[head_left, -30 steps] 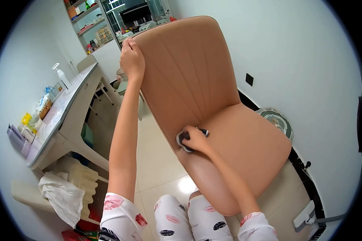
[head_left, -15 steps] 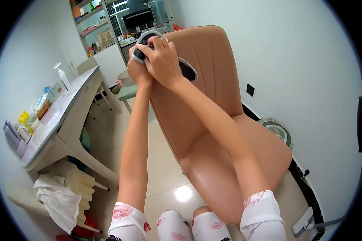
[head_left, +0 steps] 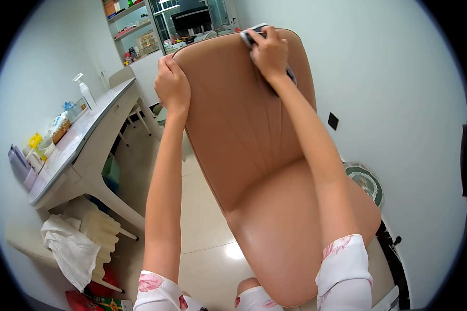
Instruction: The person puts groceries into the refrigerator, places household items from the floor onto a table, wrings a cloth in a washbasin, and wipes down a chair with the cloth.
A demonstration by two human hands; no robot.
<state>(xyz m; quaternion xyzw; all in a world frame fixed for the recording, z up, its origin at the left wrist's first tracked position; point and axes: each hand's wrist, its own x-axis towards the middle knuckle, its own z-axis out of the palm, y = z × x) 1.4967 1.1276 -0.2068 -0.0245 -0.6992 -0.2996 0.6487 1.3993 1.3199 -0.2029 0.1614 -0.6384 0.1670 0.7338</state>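
Observation:
A tan padded chair [head_left: 228,114] with a tall backrest stands in front of me. My left hand [head_left: 172,87] is closed around the upper left edge of its backrest. Near the top of the backrest, toward the right, my right hand [head_left: 271,56] presses a dark cloth with a pale border [head_left: 247,38] against the chair. Part of the cloth lies under the palm, and another bit shows below the wrist.
Along the left wall is a white table [head_left: 83,140] holding a spray bottle [head_left: 85,93], a basket [head_left: 61,130] and several containers. A stool draped with a white cloth [head_left: 70,249] stands below it. Behind the chair, a round patterned item [head_left: 366,181] rests by the right wall.
My hands have come apart. The left has moved down onto the backrest's edge, while the right has carried the cloth rightward onto the top of the backrest.

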